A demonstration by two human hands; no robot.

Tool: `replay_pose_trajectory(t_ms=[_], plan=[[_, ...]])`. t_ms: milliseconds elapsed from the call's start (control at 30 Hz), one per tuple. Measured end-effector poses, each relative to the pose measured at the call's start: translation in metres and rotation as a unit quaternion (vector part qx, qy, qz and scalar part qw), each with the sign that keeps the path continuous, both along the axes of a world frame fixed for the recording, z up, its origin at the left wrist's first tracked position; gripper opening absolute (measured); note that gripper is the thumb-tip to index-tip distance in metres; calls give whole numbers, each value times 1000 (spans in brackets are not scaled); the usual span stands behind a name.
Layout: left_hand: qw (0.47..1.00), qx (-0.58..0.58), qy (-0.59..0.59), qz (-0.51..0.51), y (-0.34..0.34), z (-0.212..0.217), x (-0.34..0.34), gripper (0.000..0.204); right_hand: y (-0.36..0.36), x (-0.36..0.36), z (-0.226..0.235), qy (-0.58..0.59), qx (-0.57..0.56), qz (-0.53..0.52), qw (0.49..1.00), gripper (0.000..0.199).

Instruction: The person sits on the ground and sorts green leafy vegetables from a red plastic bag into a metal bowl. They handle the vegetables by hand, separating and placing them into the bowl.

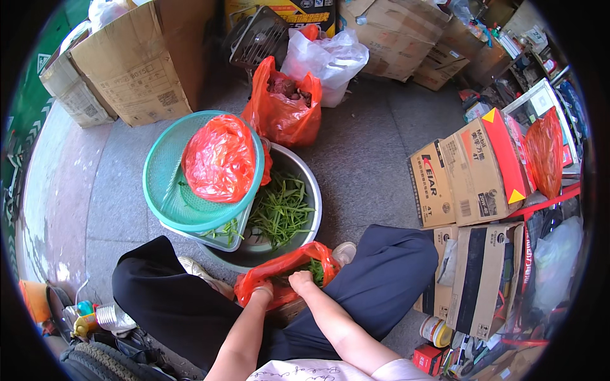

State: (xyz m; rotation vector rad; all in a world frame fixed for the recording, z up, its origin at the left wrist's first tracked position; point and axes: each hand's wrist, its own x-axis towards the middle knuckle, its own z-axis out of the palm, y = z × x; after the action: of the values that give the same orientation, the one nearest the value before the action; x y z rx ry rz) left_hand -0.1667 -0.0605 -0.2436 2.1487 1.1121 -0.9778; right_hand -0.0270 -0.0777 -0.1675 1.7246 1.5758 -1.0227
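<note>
In the head view, a wide-mouthed red plastic bag lies between the person's knees, in front of the near rim of a round silver metal basin. Leafy green vegetables show in its opening, toward the right side. The left hand reaches into the bag's left part; the bag hides its fingers, so I cannot tell whether they are spread, pressed together or pinching something. The right hand is over the bag's mouth, just beside the greens, its knuckles up and its fingertips out of sight; I cannot tell whether it pinches anything.

A heap of long, thin green stems and leaves lies in the basin. Over the basin's left side stands a round teal plastic colander, holding a crumpled, shiny red plastic bundle. A pale, clear-sided tray with some green pieces shows below the colander's near edge.

Beyond the basin stands an upright red plastic bag of dark reddish-brown lumps, and close behind it a white translucent plastic bag. Brown cardboard boxes are stacked to the right.
</note>
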Motion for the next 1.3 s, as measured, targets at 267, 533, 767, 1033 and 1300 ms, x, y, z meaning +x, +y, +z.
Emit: replay_pose_trajectory(t_ms=[267, 533, 767, 1033, 1300], plan=[[995, -79, 17, 56, 3, -17, -4, 41, 28, -3, 30, 17, -51, -27, 998, 24], [992, -16, -84, -96, 33, 44, 6, 33, 59, 27, 92, 20, -191, -19, 981, 37], [960, 17, -231, 157, 69, 157, 35, 21, 62, 35, 125, 2, -192, -17, 981, 36], [963, -117, -156, 185, 75, 193, 44, 50, 59, 32, 138, 4, -171, -35, 985, 39], [978, -131, -121, 105, 65, 194, 33, 34, 44, 54, 82, 101, -163, -51, 980, 35]])
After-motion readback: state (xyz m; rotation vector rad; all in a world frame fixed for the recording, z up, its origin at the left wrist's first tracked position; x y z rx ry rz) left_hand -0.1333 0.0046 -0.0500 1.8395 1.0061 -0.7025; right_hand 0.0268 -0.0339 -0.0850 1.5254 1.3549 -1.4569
